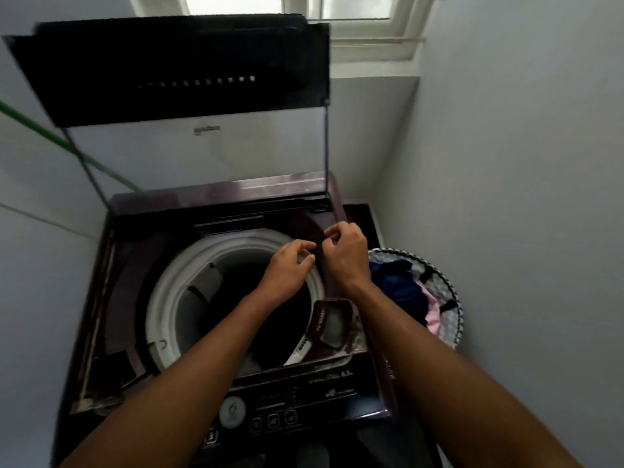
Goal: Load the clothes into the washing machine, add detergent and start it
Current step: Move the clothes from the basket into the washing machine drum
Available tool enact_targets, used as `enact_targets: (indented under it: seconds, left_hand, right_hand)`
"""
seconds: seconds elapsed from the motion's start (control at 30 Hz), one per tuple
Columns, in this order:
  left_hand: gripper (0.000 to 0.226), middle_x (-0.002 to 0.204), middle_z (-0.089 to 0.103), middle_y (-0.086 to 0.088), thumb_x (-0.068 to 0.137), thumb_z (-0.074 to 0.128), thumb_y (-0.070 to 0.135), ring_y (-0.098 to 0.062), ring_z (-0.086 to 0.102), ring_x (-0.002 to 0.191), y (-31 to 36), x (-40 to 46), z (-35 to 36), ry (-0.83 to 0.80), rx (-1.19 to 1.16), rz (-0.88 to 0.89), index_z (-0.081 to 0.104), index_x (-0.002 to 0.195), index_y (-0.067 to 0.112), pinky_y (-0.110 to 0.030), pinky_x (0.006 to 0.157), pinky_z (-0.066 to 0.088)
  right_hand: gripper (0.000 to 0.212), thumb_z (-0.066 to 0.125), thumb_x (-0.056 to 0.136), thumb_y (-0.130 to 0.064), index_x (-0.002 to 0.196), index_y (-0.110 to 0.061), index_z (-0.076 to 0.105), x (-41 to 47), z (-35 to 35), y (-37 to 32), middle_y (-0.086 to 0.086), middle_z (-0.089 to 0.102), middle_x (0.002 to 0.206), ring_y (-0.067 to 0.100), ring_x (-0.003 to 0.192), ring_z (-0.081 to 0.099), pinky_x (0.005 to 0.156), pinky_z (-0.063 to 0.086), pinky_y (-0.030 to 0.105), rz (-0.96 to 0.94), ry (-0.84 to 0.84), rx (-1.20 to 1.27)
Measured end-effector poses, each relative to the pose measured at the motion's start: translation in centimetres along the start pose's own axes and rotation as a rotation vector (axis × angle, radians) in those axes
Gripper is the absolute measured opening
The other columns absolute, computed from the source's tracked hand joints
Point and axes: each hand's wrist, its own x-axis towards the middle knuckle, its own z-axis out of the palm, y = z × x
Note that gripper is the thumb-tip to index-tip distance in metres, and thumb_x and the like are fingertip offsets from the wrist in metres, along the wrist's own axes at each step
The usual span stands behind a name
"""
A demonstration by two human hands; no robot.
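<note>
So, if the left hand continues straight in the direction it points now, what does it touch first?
Probably the right hand. The left hand points up and rightward over the drum's white rim, and its curled fingers nearly meet the right hand's. Depth is unclear from one view; if it passes, the washing machine's dark top comes next.

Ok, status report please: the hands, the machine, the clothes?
Left hand and right hand over drum, fingers curled, contents unclear. Lid up. Clothes in basket, right of machine. Nothing blocking.

Dim on my feed; the only light is the blown-out window [290, 8] up top. Drum [256, 298] interior near black. Soft motion blur throughout, wide-angle bending at edges.
</note>
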Motion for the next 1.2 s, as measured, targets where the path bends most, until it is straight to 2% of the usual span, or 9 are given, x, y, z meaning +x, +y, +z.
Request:
enact_targets:
  seconds: [0.1,0.27,0.4,0.67,0.8,0.97,1.03,1.1,1.2]
  left_hand:
    - [0.023,0.099,0.059,0.006,0.092,0.061,0.020,-0.010,0.057,0.087,2.3,1.0,2.8,-0.030,0.078,0.126,0.066,0.113,0.026,-0.023,0.081,0.045]
    - [0.028,0.105,0.057,0.002,0.090,0.063,0.017,-0.018,0.048,0.103,5.3,2.9,7.5,-0.082,0.283,0.306,0.067,0.117,0.024,-0.019,0.089,0.030]
    - [0.028,0.109,0.055,0.004,0.091,0.059,0.018,-0.018,0.046,0.107,7.2,5.1,11.5,-0.176,0.385,0.366,0.065,0.118,0.024,-0.028,0.096,0.038]
    - [0.039,0.121,0.057,-0.005,0.085,0.061,0.033,-0.030,0.051,0.116,5.7,11.0,21.2,-0.528,0.634,0.086,0.059,0.124,0.028,-0.042,0.100,0.044]
    - [0.052,0.139,0.050,-0.013,0.086,0.062,0.031,-0.032,0.042,0.130,5.1,12.4,24.8,-0.609,0.689,0.032,0.051,0.135,0.018,-0.040,0.111,0.033]
    - [0.063,0.145,0.039,-0.020,0.090,0.061,0.032,-0.039,0.039,0.133,3.2,14.3,28.3,-0.690,0.751,-0.061,0.037,0.144,0.011,-0.043,0.110,0.033]
    - [0.066,0.147,0.034,-0.020,0.091,0.059,0.034,-0.041,0.036,0.134,2.1,14.7,29.5,-0.736,0.775,-0.097,0.031,0.146,0.012,-0.046,0.109,0.033]
    - [0.068,0.148,0.028,-0.020,0.092,0.057,0.035,-0.044,0.030,0.136,1.1,14.9,30.6,-0.790,0.812,-0.127,0.025,0.148,0.012,-0.051,0.111,0.031]
    - [0.070,0.149,0.025,-0.020,0.093,0.055,0.033,-0.047,0.027,0.137,-0.4,15.1,32.2,-0.851,0.863,-0.126,0.020,0.149,0.012,-0.055,0.111,0.030]
  right_hand:
    - [0.012,0.060,0.080,-0.011,0.088,-0.010,0.069,0.8,-2.5,4.4,0.008,0.063,0.094,0.018,0.077,0.059,0.073,0.049,0.028,0.128,0.008,-0.009]
    - [0.011,0.059,0.080,-0.008,0.085,-0.009,0.069,1.4,-5.7,12.6,0.014,0.071,0.093,0.030,0.089,0.066,0.082,0.053,0.037,0.361,0.003,-0.016]
    - [0.012,0.060,0.080,-0.003,0.086,-0.006,0.070,1.5,-8.1,17.8,0.014,0.072,0.092,0.030,0.090,0.066,0.081,0.049,0.032,0.484,-0.003,0.003]
    - [0.018,0.063,0.082,-0.007,0.099,-0.006,0.068,3.6,-8.6,26.4,0.013,0.068,0.110,0.029,0.106,0.062,0.086,0.044,0.028,0.580,-0.153,-0.066]
    - [0.036,0.067,0.079,-0.016,0.114,-0.011,0.062,4.3,-7.7,30.3,0.014,0.062,0.123,0.032,0.115,0.058,0.098,0.047,0.035,0.612,-0.273,-0.132]
    - [0.046,0.064,0.078,-0.026,0.122,-0.012,0.062,3.9,-5.7,34.7,0.015,0.061,0.127,0.036,0.117,0.058,0.095,0.048,0.037,0.668,-0.376,-0.118]
    - [0.059,0.064,0.079,-0.031,0.134,-0.015,0.053,3.2,-4.5,36.3,0.016,0.054,0.138,0.037,0.122,0.053,0.101,0.046,0.040,0.719,-0.400,-0.130]
    - [0.079,0.065,0.080,-0.033,0.150,-0.018,0.032,2.8,-3.2,37.5,0.018,0.038,0.151,0.039,0.134,0.041,0.110,0.037,0.045,0.733,-0.423,-0.209]
    - [0.092,0.070,0.082,-0.028,0.156,-0.021,0.016,3.0,-1.4,38.2,0.020,0.023,0.155,0.042,0.141,0.029,0.113,0.033,0.049,0.608,-0.391,-0.374]
